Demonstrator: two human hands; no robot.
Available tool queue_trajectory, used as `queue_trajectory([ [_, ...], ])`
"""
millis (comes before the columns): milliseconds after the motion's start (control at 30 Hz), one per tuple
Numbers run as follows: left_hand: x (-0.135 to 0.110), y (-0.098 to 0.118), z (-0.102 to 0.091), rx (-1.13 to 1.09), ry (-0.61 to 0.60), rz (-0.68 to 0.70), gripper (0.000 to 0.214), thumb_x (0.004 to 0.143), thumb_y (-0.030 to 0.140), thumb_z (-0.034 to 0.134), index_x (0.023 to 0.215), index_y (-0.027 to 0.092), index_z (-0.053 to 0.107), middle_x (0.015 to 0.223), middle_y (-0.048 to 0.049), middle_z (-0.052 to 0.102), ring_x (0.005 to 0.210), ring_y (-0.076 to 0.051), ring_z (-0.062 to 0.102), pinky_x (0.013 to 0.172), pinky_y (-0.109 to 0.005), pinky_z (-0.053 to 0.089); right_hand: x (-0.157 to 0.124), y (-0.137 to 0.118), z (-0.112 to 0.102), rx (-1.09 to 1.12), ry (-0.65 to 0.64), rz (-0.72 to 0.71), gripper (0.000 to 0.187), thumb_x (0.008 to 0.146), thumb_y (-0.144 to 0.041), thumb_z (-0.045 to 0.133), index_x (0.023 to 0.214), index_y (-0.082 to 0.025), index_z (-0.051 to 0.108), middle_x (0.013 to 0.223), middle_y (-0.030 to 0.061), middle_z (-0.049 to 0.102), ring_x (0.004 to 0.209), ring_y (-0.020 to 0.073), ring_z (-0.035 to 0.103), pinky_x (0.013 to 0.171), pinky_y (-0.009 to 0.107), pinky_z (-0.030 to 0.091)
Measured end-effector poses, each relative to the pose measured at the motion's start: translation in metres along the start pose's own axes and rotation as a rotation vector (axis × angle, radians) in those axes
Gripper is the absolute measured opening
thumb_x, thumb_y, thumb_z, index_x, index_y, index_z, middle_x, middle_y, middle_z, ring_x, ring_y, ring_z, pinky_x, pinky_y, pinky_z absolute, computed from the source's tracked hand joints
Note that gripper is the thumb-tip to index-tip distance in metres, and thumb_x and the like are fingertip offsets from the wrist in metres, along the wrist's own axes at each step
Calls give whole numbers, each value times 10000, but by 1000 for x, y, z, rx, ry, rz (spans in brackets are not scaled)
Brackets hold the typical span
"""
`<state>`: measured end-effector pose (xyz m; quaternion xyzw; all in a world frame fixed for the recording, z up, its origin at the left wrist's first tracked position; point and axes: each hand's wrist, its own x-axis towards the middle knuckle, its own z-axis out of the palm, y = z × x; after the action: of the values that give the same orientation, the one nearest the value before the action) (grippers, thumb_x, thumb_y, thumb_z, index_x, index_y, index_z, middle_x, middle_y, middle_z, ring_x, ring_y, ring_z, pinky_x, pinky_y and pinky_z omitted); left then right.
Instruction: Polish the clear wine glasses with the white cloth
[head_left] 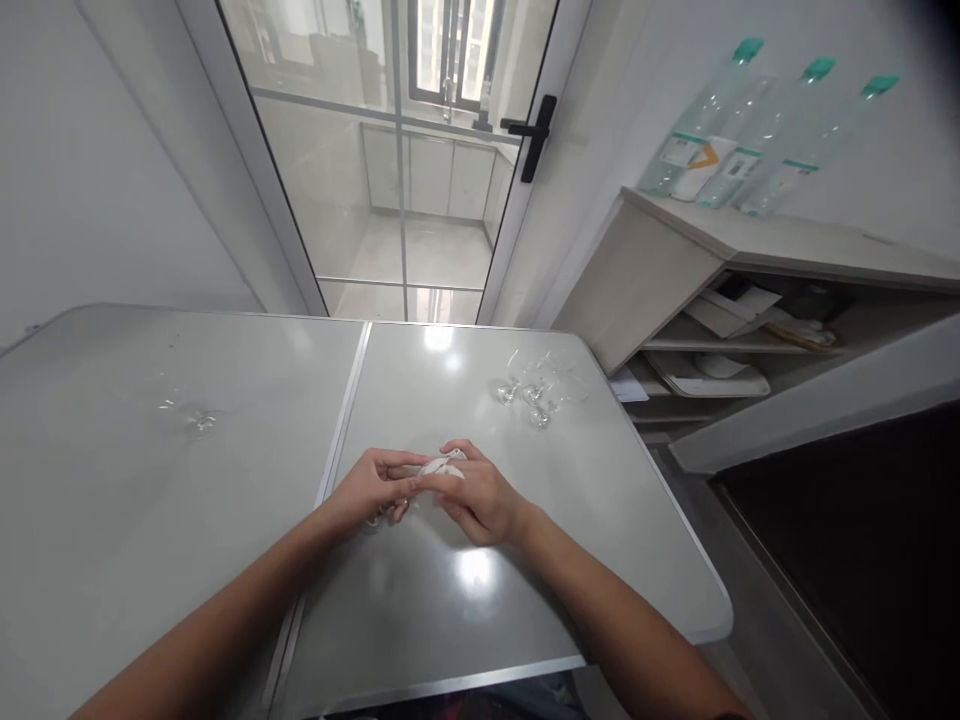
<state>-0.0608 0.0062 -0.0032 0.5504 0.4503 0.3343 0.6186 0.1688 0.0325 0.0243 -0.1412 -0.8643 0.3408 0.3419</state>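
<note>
Just above the table's middle, my two hands meet. My left hand [380, 480] is closed around a clear glass [373, 522], of which only a shiny edge shows below the fingers. With bent fingers, my right hand [480, 495] grips a white cloth or tissue [444, 466] that is bunched between both hands. My left fingertips touch the cloth too. Most of the glass is hidden by the hands, so its full shape cannot be made out.
Several clear stemmed glasses [536, 395] stand together at the table's back right. Another clear glass item [199, 420] is on the left part. A metal seam [341, 420] crosses the grey table [600, 540]. Plastic bottles [720, 150] stand on a cabinet [667, 260] beyond the right edge.
</note>
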Motion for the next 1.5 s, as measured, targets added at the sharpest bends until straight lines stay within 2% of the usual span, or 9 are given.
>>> queue_trajectory([
  [333, -8, -9, 7, 855, 414, 629, 359, 816, 396, 820, 1163, 310, 790, 986, -68, 816, 739, -193, 753, 682, -292, 600, 8, 2, 26, 677, 487, 768, 359, 1004, -499, 516, 1261, -259, 586, 834, -4, 608, 702, 169, 563, 654, 270, 452],
  [467, -8, -2, 15, 499, 392, 358, 459, 804, 450, 823, 1214, 250, 772, 813, -50, 783, 556, -148, 660, 549, -267, 544, 4, -4, 18, 448, 399, 595, 349, 1031, -468, 486, 1296, -261, 577, 782, -19, 599, 671, 165, 535, 699, 290, 455],
  [633, -3, 5, 7, -83, -16, -62, 602, 836, 570, 756, 1216, 104, 752, 495, 7, 582, 387, -127, 528, 417, -245, 434, -3, -6, 8, 125, 149, 137, 279, 1011, -378, 497, 1234, -281, 634, 868, 29, 684, 769, 228, 609, 979, 477, 463],
  [733, -3, 1, 4, 40, 106, 67, 553, 814, 531, 793, 1210, 145, 761, 593, -7, 652, 442, -121, 561, 461, -250, 470, -3, -2, 9, 105, 140, 130, 273, 1020, -334, 474, 1238, -285, 631, 885, 29, 689, 787, 226, 615, 1016, 495, 435],
  [833, -6, -6, 5, 453, 375, 382, 465, 804, 456, 823, 1198, 213, 776, 774, -35, 763, 564, -136, 644, 563, -260, 531, 2, -1, 17, 283, 309, 438, 294, 1038, -396, 469, 1266, -259, 595, 918, 33, 671, 798, 208, 602, 856, 384, 492],
  [967, -9, -9, 10, 771, 412, 602, 360, 831, 408, 808, 1165, 277, 787, 975, -66, 815, 758, -185, 747, 654, -269, 571, 9, -3, 27, 639, 478, 708, 310, 1012, -480, 518, 1211, -247, 568, 850, -1, 617, 741, 176, 578, 693, 280, 467],
  [1067, -10, -4, 13, 571, 398, 456, 422, 804, 445, 830, 1181, 263, 783, 882, -57, 804, 630, -159, 697, 585, -265, 550, 7, -6, 24, 581, 462, 683, 307, 1030, -480, 485, 1222, -255, 562, 790, -14, 594, 675, 170, 550, 668, 289, 454],
  [1300, -6, 7, 8, -32, -5, 4, 568, 846, 561, 758, 1204, 121, 763, 504, 1, 611, 389, -132, 555, 397, -236, 396, -5, -2, 7, 101, 146, 67, 242, 1007, -387, 500, 1176, -297, 648, 876, 19, 706, 682, 202, 583, 1024, 527, 412],
  [1500, -8, -9, 9, 742, 428, 704, 412, 848, 368, 816, 1229, 226, 751, 932, -59, 814, 660, -149, 726, 612, -244, 572, 5, -1, 21, 399, 407, 616, 285, 1018, -455, 494, 1195, -258, 602, 744, -20, 565, 644, 175, 502, 697, 326, 442],
])
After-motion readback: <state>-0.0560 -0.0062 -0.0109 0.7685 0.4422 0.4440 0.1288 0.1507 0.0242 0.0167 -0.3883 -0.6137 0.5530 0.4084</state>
